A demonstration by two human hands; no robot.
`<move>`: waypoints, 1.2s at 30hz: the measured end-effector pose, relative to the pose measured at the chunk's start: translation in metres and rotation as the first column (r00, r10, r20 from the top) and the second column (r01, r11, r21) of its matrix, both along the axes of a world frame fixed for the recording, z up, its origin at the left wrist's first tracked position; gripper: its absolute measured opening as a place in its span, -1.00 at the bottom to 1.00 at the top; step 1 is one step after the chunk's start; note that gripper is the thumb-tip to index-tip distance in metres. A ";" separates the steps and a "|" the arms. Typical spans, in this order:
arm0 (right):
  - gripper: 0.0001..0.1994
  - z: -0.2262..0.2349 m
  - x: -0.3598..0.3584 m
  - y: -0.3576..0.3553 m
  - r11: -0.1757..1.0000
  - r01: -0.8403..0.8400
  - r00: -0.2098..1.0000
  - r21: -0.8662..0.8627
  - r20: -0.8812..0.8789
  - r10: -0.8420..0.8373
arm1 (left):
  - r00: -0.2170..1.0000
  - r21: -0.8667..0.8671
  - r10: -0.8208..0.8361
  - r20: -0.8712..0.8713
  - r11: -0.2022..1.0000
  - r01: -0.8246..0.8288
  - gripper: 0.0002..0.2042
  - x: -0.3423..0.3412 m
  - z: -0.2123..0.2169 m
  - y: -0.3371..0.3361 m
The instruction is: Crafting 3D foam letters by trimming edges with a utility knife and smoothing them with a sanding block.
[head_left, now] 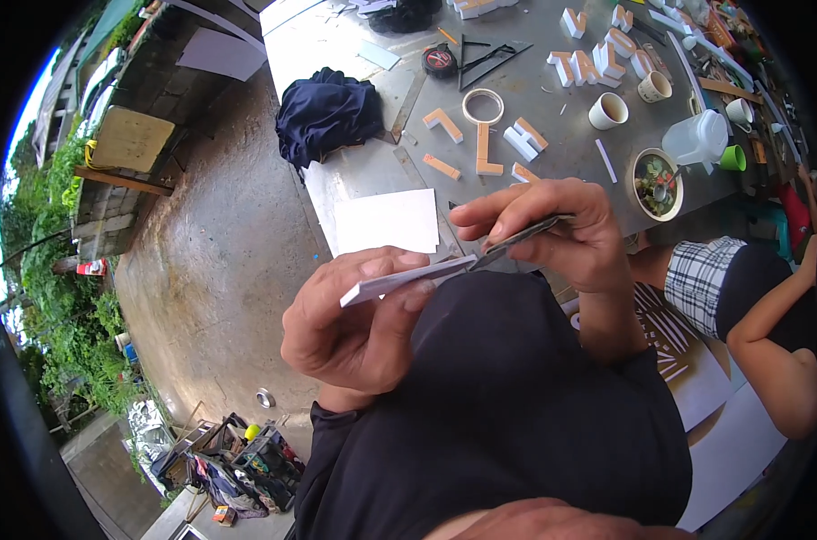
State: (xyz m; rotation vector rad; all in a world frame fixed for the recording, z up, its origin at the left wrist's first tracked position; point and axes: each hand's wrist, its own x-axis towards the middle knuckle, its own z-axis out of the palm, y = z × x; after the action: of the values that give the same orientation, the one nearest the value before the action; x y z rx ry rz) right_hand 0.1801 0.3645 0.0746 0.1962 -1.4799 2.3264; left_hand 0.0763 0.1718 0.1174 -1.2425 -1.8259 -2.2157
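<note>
Between the fingers and thumb of my left hand [345, 319] is a flat white strip [381, 289] with a pale, thick edge. My right hand [570, 225] pinches a thin, dark, blade-like tool [523, 238]; its exact kind is unclear. The tool's tip meets the far right end of the strip, though I cannot tell whether it cuts into it. Both hands are raised in front of my dark shirt, above the near edge of the table. Behind them lie white sheets [386, 220].
On the metal table [381, 171] are a navy cloth [327, 117], a tape roll [483, 107], a tape measure [439, 60] and several white-and-tan block letters [487, 151]. Cups [609, 111], a jug [696, 139] and a food bowl [658, 184] stand right. Another person [768, 297] is close by.
</note>
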 end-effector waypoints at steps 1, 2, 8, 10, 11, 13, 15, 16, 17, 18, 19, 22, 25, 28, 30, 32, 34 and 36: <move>-0.83 0.002 0.006 0.001 0.998 0.031 0.998 -0.048 0.050 -0.029 | 0.989 0.056 0.003 0.149 0.998 -0.012 -0.68 0.001 -0.001 -0.001; -0.84 0.004 0.012 0.003 0.995 0.053 0.993 -0.090 0.107 -0.044 | 0.970 0.111 -0.036 0.242 0.994 0.010 -0.70 0.001 -0.001 -0.002; -0.84 0.004 0.037 0.009 0.979 0.194 0.969 -0.058 0.169 -0.182 | 0.797 0.235 -0.191 0.573 0.970 0.063 -0.74 0.001 0.003 -0.003; -0.83 0.002 0.039 0.010 0.977 0.208 0.964 -0.055 0.181 -0.196 | 0.762 0.239 -0.199 0.616 0.969 0.059 -0.75 0.000 0.004 -0.001; -0.83 0.001 0.040 0.010 0.976 0.210 0.962 -0.053 0.187 -0.196 | 0.770 0.232 -0.196 0.607 0.971 0.065 -0.76 0.000 0.004 -0.001; -0.83 0.000 0.041 0.011 0.979 0.203 0.961 0.009 0.190 -0.201 | 0.773 0.235 -0.223 0.594 0.967 0.098 -0.76 0.000 0.004 0.000; -0.81 -0.001 0.041 0.011 0.976 0.200 0.960 0.090 0.184 -0.214 | 0.786 0.213 -0.201 0.584 0.973 0.090 -0.76 0.000 0.005 -0.001; -0.79 -0.002 0.042 0.011 0.974 0.183 0.960 0.134 0.188 -0.207 | 0.792 0.208 -0.196 0.579 0.974 0.089 -0.77 0.000 0.005 -0.001; -0.79 -0.002 0.042 0.011 0.973 0.183 0.959 0.138 0.195 -0.207 | 0.793 0.207 -0.194 0.578 0.974 0.087 -0.77 0.000 0.005 -0.002; -0.78 -0.002 0.041 0.011 0.973 0.180 0.957 0.141 0.205 -0.207 | 0.794 0.205 -0.191 0.577 0.975 0.086 -0.77 0.000 0.004 -0.002; -0.77 -0.001 0.041 0.010 0.977 0.184 0.953 0.111 0.225 -0.205 | 0.796 0.204 -0.189 0.575 0.975 0.085 -0.76 0.000 0.002 -0.002; -0.74 0.002 0.036 0.007 0.961 0.233 0.934 0.146 0.240 -0.263 | 0.859 0.197 -0.153 0.489 0.978 0.062 -0.77 -0.002 -0.005 -0.001; -0.71 0.007 0.027 0.001 0.841 0.371 0.893 0.394 0.097 -0.440 | 0.990 0.079 0.026 0.139 0.996 -0.037 -0.75 -0.003 -0.020 0.009; -0.69 0.013 0.016 -0.007 0.652 0.474 0.838 0.592 -0.076 -0.541 | 0.986 -0.002 0.086 -0.144 0.996 -0.087 -0.72 -0.007 -0.032 0.018; -0.69 0.015 0.009 -0.014 0.551 0.519 0.824 0.653 -0.211 -0.526 | 0.944 -0.031 0.123 -0.306 0.990 -0.139 -0.70 -0.009 -0.035 0.021; -0.69 0.016 0.001 -0.021 0.454 0.535 0.815 0.712 -0.294 -0.500 | 0.920 -0.028 0.139 -0.365 0.987 -0.161 -0.69 -0.009 -0.035 0.023; -0.68 0.015 -0.005 -0.026 0.448 0.519 0.833 0.728 -0.315 -0.454 | 0.901 -0.037 0.148 -0.407 0.983 -0.178 -0.69 -0.010 -0.032 0.023; -0.57 0.014 -0.010 -0.030 0.473 0.500 0.846 0.725 -0.294 -0.444 | 0.887 -0.064 0.149 -0.436 0.978 -0.196 -0.68 -0.011 -0.029 0.022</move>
State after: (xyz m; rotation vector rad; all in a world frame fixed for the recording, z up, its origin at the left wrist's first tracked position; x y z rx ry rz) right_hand 0.1703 0.3343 0.0883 0.0593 -2.1042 1.0933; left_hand 0.0653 0.1934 0.0885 -1.3853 -1.8057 -1.6079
